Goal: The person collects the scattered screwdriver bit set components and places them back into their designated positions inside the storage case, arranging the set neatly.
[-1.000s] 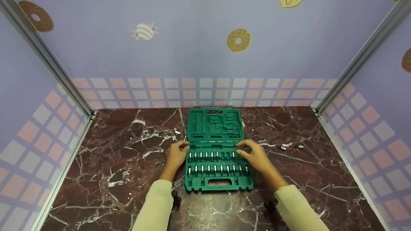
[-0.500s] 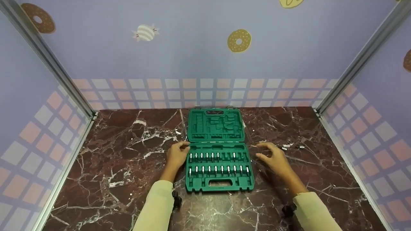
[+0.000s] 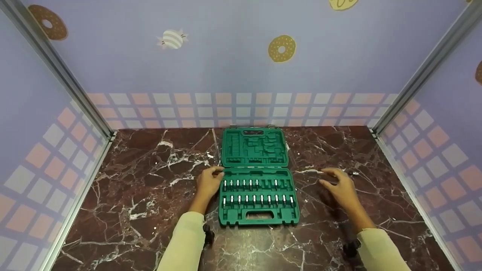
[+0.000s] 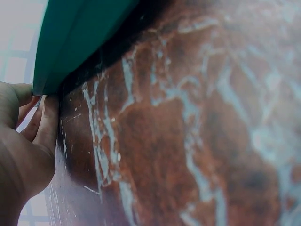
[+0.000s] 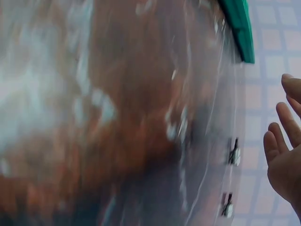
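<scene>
A green socket case [image 3: 259,215] lies spread flat, lid [image 3: 255,148] folded back, with two rows of silver bit sockets [image 3: 254,199] in its lower half. My left hand [image 3: 209,183] rests at the case's left edge near the hinge. Its fingertips touch the case corner [image 4: 44,84] in the left wrist view. To the right of the case, my right hand [image 3: 342,188] hovers over the table with fingers apart and nothing between them. Two loose bit sockets with dark tips, the upper one [image 5: 235,154] and the lower one [image 5: 228,207], lie beyond it.
Everything is on a dark red marbled table [image 3: 150,210]. A lilac back wall [image 3: 226,67] with a checked border rises behind the case, and side walls [image 3: 444,150] close in the table. In the case's upper row several slots [image 3: 266,183] hold no sockets.
My right hand has moved off the case's right edge and rightward towards the loose bit sockets, covering one of them in the head view. The left hand has stayed at the case.
</scene>
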`<state>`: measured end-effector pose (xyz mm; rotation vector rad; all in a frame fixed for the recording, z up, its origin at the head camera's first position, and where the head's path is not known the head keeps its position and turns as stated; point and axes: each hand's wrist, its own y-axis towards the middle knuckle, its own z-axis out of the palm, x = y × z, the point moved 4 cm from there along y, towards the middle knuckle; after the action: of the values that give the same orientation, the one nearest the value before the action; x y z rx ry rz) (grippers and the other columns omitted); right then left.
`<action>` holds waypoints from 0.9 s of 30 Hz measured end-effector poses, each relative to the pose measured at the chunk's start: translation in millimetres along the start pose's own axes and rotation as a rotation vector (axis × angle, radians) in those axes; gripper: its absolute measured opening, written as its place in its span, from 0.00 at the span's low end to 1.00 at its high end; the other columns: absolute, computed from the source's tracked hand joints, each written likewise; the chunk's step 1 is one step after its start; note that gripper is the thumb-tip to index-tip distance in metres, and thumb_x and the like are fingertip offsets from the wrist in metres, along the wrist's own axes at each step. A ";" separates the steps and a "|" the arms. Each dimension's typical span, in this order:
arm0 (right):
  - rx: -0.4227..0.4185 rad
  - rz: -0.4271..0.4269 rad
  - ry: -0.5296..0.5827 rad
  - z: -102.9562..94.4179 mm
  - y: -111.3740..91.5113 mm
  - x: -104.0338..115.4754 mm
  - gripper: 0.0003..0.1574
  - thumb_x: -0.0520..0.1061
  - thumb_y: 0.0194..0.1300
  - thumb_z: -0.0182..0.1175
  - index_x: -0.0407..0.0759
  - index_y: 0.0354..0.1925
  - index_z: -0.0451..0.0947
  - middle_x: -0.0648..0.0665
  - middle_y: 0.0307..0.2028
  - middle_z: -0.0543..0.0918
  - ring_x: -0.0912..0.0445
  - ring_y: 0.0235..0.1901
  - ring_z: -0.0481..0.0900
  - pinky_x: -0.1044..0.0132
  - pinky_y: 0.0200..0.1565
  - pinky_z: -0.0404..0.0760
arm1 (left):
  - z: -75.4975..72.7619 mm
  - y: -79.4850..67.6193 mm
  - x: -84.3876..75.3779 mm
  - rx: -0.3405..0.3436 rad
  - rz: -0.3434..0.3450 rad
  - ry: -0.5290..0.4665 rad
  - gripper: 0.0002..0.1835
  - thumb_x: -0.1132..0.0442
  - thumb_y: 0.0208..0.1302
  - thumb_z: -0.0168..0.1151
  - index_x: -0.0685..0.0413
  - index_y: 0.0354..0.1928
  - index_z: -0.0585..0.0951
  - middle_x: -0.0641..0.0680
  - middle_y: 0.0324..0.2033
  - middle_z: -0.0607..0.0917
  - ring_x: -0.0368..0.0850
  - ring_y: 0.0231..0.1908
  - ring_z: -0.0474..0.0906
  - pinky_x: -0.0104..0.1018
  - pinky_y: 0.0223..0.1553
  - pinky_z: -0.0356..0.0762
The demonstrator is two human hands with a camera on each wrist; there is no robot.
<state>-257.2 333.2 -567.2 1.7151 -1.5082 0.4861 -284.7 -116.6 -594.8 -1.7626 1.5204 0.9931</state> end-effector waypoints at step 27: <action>0.049 0.157 -0.155 -12.2 10.4 -57.9 0.27 0.37 0.66 0.70 0.34 0.62 0.79 0.28 0.54 0.79 0.35 0.53 0.82 0.43 0.57 0.76 | -0.1 -2.5 -1.8 0.005 -0.010 -0.021 0.10 0.62 0.72 0.66 0.50 0.51 0.89 0.53 0.43 0.90 0.53 0.48 0.85 0.53 0.52 0.81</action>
<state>-277.4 380.4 -598.5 1.7126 -1.7650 0.4839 -282.4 -115.3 -593.3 -1.7496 1.4986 0.9984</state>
